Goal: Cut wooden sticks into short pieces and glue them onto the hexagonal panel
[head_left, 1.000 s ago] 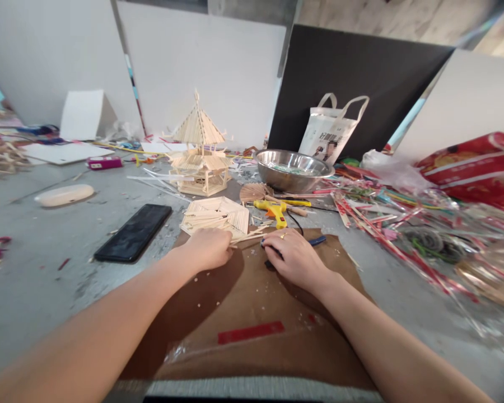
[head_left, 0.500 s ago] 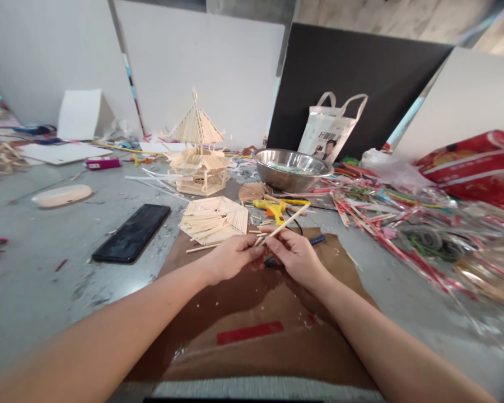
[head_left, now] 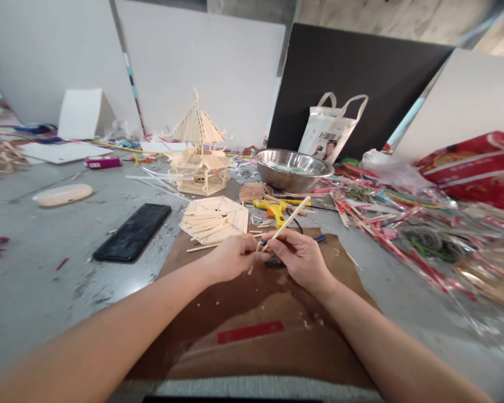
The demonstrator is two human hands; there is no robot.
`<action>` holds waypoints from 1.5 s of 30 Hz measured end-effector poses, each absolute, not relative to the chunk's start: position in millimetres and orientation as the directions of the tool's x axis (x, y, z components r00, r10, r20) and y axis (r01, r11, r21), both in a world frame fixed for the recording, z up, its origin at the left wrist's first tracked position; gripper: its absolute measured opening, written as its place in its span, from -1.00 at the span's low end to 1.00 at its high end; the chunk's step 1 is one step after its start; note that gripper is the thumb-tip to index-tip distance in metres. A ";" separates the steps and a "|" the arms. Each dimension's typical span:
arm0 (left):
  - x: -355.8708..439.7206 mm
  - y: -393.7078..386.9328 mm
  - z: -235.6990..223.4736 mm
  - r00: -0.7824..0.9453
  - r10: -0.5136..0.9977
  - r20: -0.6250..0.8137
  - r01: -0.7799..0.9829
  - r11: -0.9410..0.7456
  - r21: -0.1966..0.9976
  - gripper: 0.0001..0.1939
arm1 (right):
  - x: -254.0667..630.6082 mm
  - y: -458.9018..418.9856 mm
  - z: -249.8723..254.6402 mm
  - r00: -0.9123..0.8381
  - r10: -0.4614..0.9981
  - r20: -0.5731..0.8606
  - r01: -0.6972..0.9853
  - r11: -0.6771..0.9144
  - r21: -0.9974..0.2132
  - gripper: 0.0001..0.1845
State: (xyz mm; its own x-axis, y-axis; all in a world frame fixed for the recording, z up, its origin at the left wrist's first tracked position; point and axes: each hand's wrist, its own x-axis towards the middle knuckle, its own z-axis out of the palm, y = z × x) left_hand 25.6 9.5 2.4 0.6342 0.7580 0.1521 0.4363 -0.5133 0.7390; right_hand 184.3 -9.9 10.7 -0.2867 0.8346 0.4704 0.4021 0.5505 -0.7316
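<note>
Over a brown sheet (head_left: 252,358), your right hand (head_left: 306,262) pinches 1 pale stick (head_left: 292,218) slanting upward as your left hand (head_left: 233,259) pinches another, partly hidden stick (head_left: 251,269) beside it.

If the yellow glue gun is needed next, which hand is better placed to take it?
Probably the right hand: it is nearer the glue gun than the left hand, though it holds a stick.

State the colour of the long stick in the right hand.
The stick in the right hand is pale cream, seen in the head view.
</note>
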 end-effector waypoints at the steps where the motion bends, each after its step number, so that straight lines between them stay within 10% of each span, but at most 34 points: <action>1: 25.4 9.3 1.8 0.647 0.754 0.113 0.425 -0.480 0.768 -0.64 | 183.8 -10.0 10.6 -0.312 0.834 0.455 0.390 0.549 -0.739 -0.81; 30: 25.2 10.5 -3.2 0.679 0.725 0.115 0.467 -0.548 0.694 -0.76 | 180.3 -11.0 11.5 -0.411 0.799 0.440 0.460 0.598 -0.656 -0.82; 45: 24.7 9.3 -2.6 0.652 0.751 0.104 0.482 -0.516 0.708 -0.75 | 178.4 -7.8 5.8 -0.383 0.868 0.317 0.351 0.454 -0.819 -0.89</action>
